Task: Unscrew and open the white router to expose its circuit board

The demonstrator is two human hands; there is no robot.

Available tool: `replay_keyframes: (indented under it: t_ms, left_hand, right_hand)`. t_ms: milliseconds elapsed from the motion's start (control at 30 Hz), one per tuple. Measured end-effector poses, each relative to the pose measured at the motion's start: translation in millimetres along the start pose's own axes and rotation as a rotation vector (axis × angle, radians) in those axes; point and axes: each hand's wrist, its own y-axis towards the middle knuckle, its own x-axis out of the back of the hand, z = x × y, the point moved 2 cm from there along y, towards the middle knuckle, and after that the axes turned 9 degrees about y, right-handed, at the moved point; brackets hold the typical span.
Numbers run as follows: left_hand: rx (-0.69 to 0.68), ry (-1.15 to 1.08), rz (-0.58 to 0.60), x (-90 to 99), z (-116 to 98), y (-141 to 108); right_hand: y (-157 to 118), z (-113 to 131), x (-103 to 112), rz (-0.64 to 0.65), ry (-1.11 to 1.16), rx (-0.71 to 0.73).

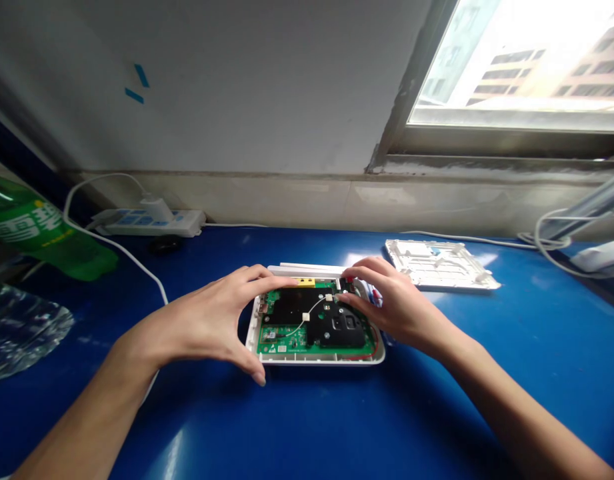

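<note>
An open white device casing (317, 362) rests on the blue table, with a green circuit board (287, 340) and a black plate (289, 307) inside. A thin white wire with small pale pads crosses the plate. My left hand (217, 313) spans the casing's left side, its fingertips by the yellow connector (306, 283) at the back and its thumb at the front left corner. My right hand (391, 300) is at the back right corner, thumb and fingers closed round the casing's edge near a small red part. What its fingertips pinch is too small to name.
A white plastic cover (441, 265) lies at the back right. Behind on the left are a power strip (187, 223), a black round object (165, 245) and a white cable (137, 257). Green (51, 233) and clear bottles (27, 333) lie at the left edge.
</note>
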Motion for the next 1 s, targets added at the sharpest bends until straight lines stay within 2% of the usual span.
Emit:
replay_keyframes:
  t_ms: [200,367,733,1000]
  left_hand:
    - [0.030,0.011,0.008,-1.4,1,2]
    - [0.033,0.011,0.005,-2.9,2,2]
    - [-0.006,0.040,-0.013,-2.1,0,2]
    - [0.031,0.027,-0.008,-3.9,2,1]
  right_hand:
    - [1,3,0,0.043,-0.040,0.088]
    - [3,6,3,0.059,-0.062,0.099]
    - [6,14,2,0.027,-0.194,0.189]
    - [5,19,2,0.033,-0.282,0.245]
